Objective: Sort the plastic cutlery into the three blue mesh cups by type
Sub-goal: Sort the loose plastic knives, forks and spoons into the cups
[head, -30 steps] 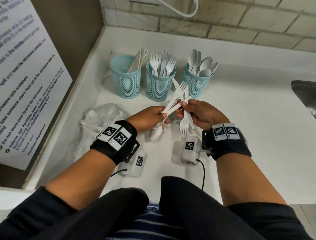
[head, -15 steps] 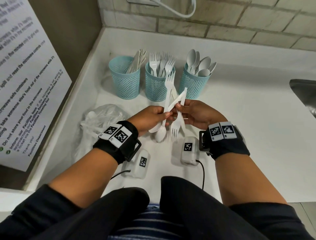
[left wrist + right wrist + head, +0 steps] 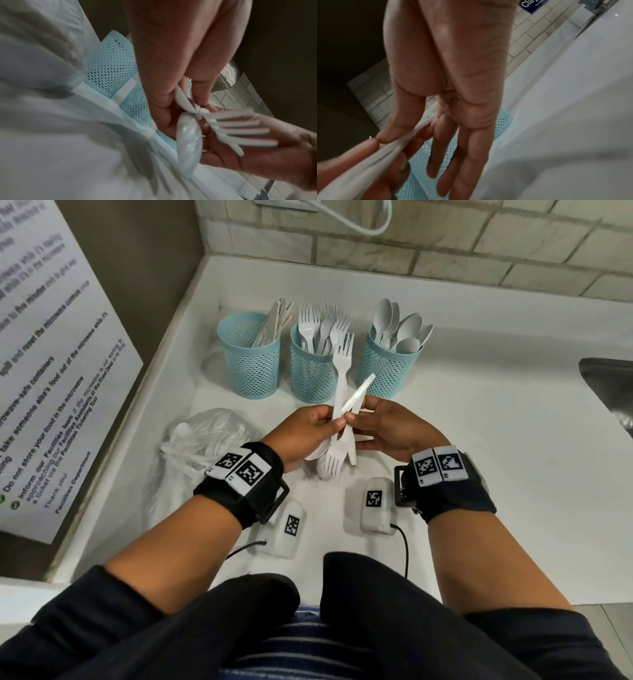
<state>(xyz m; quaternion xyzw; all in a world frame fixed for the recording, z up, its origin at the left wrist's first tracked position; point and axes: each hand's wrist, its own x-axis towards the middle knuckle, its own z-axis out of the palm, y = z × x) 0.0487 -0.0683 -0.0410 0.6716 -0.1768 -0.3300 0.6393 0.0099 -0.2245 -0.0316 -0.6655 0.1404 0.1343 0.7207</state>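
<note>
Three blue mesh cups stand in a row at the back: the knife cup (image 3: 249, 356), the fork cup (image 3: 313, 371) and the spoon cup (image 3: 388, 371). In front of them both hands share a bundle of white plastic cutlery (image 3: 342, 419). My left hand (image 3: 334, 424) pinches the handles; a spoon bowl (image 3: 188, 142) and fork tines (image 3: 240, 129) hang below it. My right hand (image 3: 356, 419) pinches the same handles (image 3: 388, 147) between thumb and forefinger, its other fingers straight. One fork (image 3: 343, 361) stands tines up before the fork cup. A knife (image 3: 359, 393) slants right.
A clear plastic bag (image 3: 202, 446) with more white cutlery lies at the left on the white counter (image 3: 479, 474). A brick wall runs behind the cups, a printed notice (image 3: 51, 354) stands at the left, and a steel sink (image 3: 609, 392) opens at the right edge.
The crossed pieces have been turned in my hands: one fork swung upright, tines toward the fork cup, and the fork hanging below drew in closer. Both hands stayed in place.
</note>
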